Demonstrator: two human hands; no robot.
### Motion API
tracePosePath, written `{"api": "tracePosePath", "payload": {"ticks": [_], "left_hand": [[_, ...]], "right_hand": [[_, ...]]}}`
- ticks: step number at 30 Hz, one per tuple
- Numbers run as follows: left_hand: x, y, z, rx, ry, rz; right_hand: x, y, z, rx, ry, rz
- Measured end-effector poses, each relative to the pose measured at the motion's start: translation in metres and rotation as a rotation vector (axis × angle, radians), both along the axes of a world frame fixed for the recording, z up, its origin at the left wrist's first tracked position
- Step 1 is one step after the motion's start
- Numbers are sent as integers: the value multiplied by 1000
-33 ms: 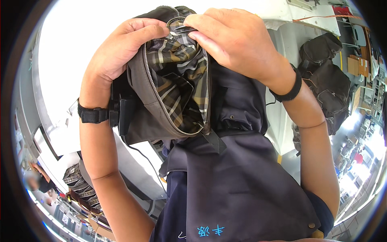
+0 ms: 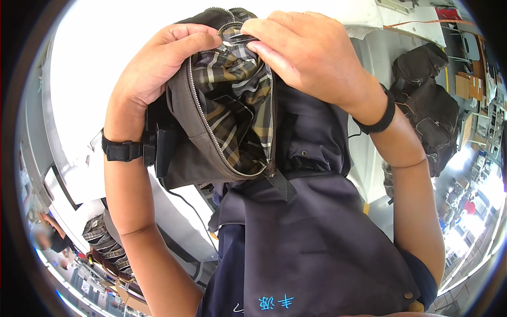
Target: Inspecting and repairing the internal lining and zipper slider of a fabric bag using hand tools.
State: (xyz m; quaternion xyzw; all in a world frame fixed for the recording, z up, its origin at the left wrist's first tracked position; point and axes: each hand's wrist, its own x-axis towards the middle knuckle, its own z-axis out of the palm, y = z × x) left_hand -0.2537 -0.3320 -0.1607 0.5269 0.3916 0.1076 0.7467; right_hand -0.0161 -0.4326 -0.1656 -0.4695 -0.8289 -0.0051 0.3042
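Observation:
A dark grey-brown bag [image 2: 182, 113] lies in front of me, its zippered mouth spread wide. Inside shows a plaid lining [image 2: 216, 100] in olive, black and white, edged by silver zipper teeth. My left hand [image 2: 163, 61] pinches the zippered edge at the far end of the opening, thumb and fingers together. Across from it, my right hand [image 2: 311, 58] is closed with its fingertips against the lining. A thin dark, pale-edged piece shows at those fingertips; what it is I cannot make out. A dark strap end [image 2: 282, 186] hangs from the bag's near end.
The bag rests on a white table [image 2: 79, 105]. Several dark bags [image 2: 430, 113] are piled at the right. Plaid-lined pieces [image 2: 105, 240] lie at lower left, near another person [image 2: 50, 238]. A black cable [image 2: 190, 208] runs down from my left wrist device.

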Motion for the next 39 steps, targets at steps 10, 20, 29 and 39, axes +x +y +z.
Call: {"api": "tracePosePath", "payload": {"ticks": [10,20,29,39], "left_hand": [[0,3,1,8,27,-77],[2,3,1,43,8,-102],[2,4,1,47,25,-119],[3,5,1,63,21,-135]], "right_hand": [[5,8,9,-1,8,116],[13,20,12,-55,58,211],[15,25,8,-123,149,280],[12,18,16,61,-208,200]]}}
